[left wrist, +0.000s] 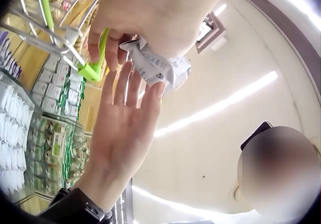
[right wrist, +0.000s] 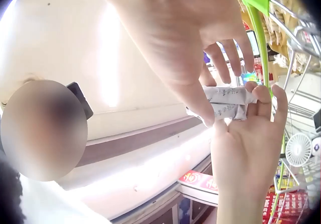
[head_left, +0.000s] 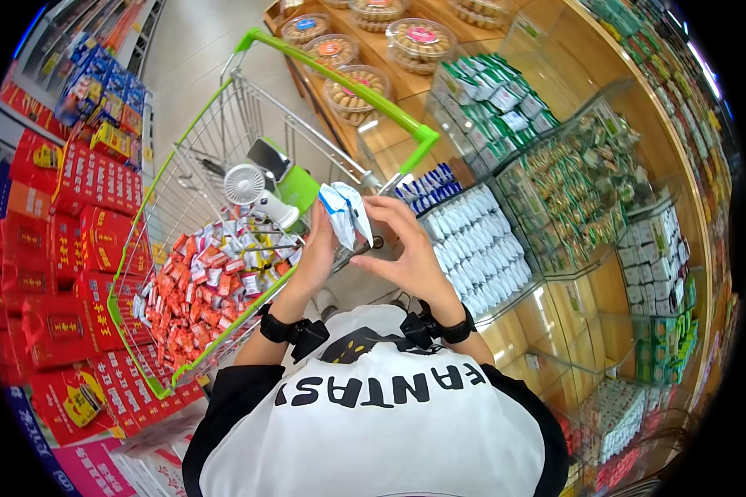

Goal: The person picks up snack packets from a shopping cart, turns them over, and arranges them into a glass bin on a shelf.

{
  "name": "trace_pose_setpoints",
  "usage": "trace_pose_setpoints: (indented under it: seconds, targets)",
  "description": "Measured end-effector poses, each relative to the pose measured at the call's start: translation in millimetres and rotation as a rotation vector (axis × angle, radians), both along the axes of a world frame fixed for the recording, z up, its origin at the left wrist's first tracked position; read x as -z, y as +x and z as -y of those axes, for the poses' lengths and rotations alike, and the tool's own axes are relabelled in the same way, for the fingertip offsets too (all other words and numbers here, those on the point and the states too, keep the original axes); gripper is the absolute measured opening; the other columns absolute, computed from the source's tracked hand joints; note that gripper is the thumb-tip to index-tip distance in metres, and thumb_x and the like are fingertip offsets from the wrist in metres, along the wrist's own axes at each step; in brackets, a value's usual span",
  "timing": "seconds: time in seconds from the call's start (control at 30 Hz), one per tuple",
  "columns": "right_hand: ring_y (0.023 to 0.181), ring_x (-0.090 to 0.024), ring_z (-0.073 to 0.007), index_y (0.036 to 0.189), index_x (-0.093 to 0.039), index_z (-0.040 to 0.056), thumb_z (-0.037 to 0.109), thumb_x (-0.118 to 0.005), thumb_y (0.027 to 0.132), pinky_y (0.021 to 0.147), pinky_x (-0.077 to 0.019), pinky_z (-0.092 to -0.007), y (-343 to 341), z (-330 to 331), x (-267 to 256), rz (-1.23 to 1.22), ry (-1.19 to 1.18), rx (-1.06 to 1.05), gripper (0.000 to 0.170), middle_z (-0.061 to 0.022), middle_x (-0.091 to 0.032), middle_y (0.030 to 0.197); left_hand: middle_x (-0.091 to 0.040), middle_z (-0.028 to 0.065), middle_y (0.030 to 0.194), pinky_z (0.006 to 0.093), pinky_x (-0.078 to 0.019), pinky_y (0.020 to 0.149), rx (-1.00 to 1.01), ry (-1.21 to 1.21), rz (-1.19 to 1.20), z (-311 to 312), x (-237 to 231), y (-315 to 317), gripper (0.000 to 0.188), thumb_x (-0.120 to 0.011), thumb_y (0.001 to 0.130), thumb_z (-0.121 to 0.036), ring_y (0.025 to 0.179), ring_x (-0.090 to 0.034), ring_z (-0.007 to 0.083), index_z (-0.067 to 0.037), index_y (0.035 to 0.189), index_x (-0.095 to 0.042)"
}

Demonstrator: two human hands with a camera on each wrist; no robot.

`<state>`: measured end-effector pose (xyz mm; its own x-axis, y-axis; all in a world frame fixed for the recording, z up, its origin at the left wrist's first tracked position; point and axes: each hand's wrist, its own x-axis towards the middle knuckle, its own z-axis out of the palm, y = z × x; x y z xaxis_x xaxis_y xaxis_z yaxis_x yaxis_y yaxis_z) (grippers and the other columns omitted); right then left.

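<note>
In the head view, small white-and-blue wrapped packets stand between my two hands. My left hand holds them, its fingers bent around one side. The right wrist view shows two white printed packets side by side at the left fingers and thumb. My right hand is beside the packets, fingers gently bent and fingertips right at their edge, thumb apart below. From the left wrist view, the right hand appears palm up with fingers extended under the packet.
A green-edged shopping cart at the left holds many red and yellow wrapped snacks, a white handheld fan and a phone-like dark device. Right of me, clear bins hold white packets and green packs. Red boxes stand far left.
</note>
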<state>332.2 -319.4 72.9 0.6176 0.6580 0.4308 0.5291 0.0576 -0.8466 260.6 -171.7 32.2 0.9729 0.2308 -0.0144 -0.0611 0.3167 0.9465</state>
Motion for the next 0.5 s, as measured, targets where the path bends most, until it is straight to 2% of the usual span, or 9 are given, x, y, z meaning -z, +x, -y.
trace_pose_setpoints:
  seconds: [0.03,0.13,0.2,0.27,0.3,0.33,0.4,0.43,0.5]
  targets:
    - [0.11,-0.047,-0.0266,0.109,-0.052,0.0025,0.012,-0.078,0.058,0.093,-0.036,-0.0346,3,6,-1,-0.009,-0.001,0.033,0.058,-0.0135,-0.048,0.118,-0.05,0.0059,0.098,0.0282,-0.0446,0.074,0.002,0.001,-0.001,10,-4,10,0.054,-0.02,0.091,-0.051,0.079,-0.053,0.0135,-0.009,0.125,-0.027]
    - [0.11,-0.047,-0.0266,0.109,-0.049,0.0017,0.014,-0.078,0.059,0.093,-0.0358,-0.0343,16,21,7,0.022,0.041,0.161,0.059,-0.0146,-0.048,0.117,-0.051,0.0063,0.096,0.0286,-0.0455,0.071,0.029,-0.054,0.015,36,0,39,0.051,-0.02,0.092,-0.051,0.078,-0.053,0.0143,-0.011,0.122,-0.028]
    - [0.107,-0.048,-0.0252,0.11,-0.047,0.0017,0.015,-0.079,0.059,0.091,-0.0369,-0.0335,24,30,13,0.052,0.056,0.208,0.062,-0.0139,-0.049,0.114,-0.051,0.0056,0.098,0.0281,-0.0455,0.071,0.06,0.0,0.065,53,-1,55,0.05,-0.021,0.091,-0.052,0.08,-0.053,0.0138,-0.012,0.121,-0.029]
    - [0.098,-0.05,-0.0311,0.109,-0.047,0.0011,0.017,-0.079,0.06,0.083,-0.0405,-0.0349,31,39,16,-0.027,0.058,0.311,0.061,-0.0158,-0.049,0.105,-0.052,0.0062,0.093,0.0321,-0.046,0.073,0.072,-0.189,0.014,70,5,73,0.047,-0.024,0.093,-0.048,0.078,-0.052,0.0163,-0.01,0.117,-0.038]
    - [0.092,-0.05,-0.0303,0.107,-0.047,0.0004,0.017,-0.079,0.06,0.079,-0.0412,-0.034,39,44,22,-0.003,0.058,0.341,0.059,-0.0154,-0.05,0.099,-0.052,0.0057,0.093,0.0321,-0.0461,0.073,0.114,-0.215,-0.022,74,8,80,0.047,-0.025,0.092,-0.049,0.078,-0.052,0.0162,-0.01,0.116,-0.038]
    - [0.09,-0.051,-0.0295,0.106,-0.047,0.001,0.017,-0.079,0.06,0.078,-0.0419,-0.0335,46,50,24,-0.004,0.036,0.367,0.058,-0.0145,-0.051,0.097,-0.053,0.0054,0.096,0.0334,-0.0453,0.077,0.088,-0.212,-0.057,81,5,87,0.047,-0.026,0.092,-0.049,0.084,-0.053,0.0166,-0.011,0.116,-0.038]
    - [0.087,-0.053,-0.0267,0.104,-0.048,0.0017,0.016,-0.078,0.06,0.075,-0.043,-0.0322,55,62,32,-0.01,0.008,0.441,0.055,-0.0128,-0.052,0.095,-0.048,0.0051,0.11,0.0286,-0.0416,0.084,0.195,-0.187,-0.101,86,4,94,0.051,-0.03,0.09,-0.052,0.098,-0.052,0.0135,-0.013,0.123,-0.029]
    - [0.083,-0.056,-0.0248,0.101,-0.05,0.002,0.016,-0.078,0.062,0.073,-0.0441,-0.0314,59,66,37,-0.098,0.031,0.452,0.051,-0.0111,-0.055,0.091,-0.048,0.0051,0.11,0.0286,-0.0416,0.084,0.204,-0.187,-0.103,89,5,97,0.051,-0.03,0.09,-0.052,0.098,-0.052,0.0135,-0.013,0.123,-0.029]
    - [0.082,-0.057,-0.0236,0.1,-0.05,0.002,0.016,-0.078,0.062,0.072,-0.0445,-0.0308,63,77,37,-0.093,0.019,0.478,0.049,-0.0105,-0.057,0.089,-0.048,0.0051,0.111,0.0314,-0.0404,0.086,0.258,-0.133,-0.204,94,8,103,0.047,-0.033,0.091,-0.05,0.1,-0.051,0.0133,-0.013,0.121,-0.03]
